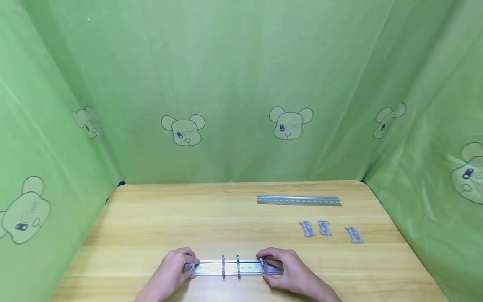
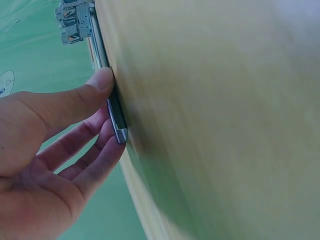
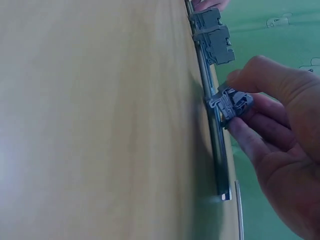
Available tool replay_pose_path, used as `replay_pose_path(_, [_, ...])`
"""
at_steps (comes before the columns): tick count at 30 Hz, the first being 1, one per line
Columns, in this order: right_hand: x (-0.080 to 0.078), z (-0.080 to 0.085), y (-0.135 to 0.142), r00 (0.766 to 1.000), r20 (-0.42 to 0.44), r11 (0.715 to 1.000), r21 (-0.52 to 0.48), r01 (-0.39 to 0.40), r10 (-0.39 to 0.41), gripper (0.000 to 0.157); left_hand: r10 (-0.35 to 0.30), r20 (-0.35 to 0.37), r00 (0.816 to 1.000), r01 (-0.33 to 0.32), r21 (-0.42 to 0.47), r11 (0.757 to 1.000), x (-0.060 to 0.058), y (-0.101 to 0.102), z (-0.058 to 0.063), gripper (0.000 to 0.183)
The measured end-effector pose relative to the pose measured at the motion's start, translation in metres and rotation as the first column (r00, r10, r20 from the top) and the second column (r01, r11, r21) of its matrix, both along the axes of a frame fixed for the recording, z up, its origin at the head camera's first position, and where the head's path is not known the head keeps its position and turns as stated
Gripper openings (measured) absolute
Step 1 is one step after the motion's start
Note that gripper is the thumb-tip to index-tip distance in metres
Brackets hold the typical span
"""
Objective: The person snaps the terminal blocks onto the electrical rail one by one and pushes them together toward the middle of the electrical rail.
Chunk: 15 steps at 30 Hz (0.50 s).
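Note:
A slotted metal DIN rail lies left to right near the table's front edge. At its left end, my left hand pinches it between thumb and fingers; the thumb presses along one side in the left wrist view. Two grey terminal blocks stand upright across the middle of the rail. Toward the right end, my right hand grips another grey terminal block between thumb and fingertips. That block sits against the rail, tilted in the right wrist view.
A second slotted rail lies at the back right of the wooden table. In front of it are three loose grey terminal blocks, two side by side and one farther right. Green curtains enclose the table's back and sides.

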State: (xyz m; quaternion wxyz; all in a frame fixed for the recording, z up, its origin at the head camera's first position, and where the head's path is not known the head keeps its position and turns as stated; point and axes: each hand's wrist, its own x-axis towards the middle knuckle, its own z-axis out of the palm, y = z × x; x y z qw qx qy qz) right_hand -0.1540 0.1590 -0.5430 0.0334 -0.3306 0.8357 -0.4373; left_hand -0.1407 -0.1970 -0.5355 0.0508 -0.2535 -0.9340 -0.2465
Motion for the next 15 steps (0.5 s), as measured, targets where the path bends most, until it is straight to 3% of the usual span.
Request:
replay_pose_path(7, [0.0008,-0.0059,0.004,0.986,0.166,0.989,-0.15,0.013,0.012,0.053,0.008,-0.002,1.0,-0.008,0.007,1.0,-0.0002,-0.0004,-0.0012,0.023])
replay_pose_path(15, [0.0025,-0.0085,0.0097,0.966,0.258,0.98,-0.194,0.033,0.018,0.053,-0.004,0.002,1.0,0.004,0.006,1.0,0.0012,0.0008,0.0015,0.023])
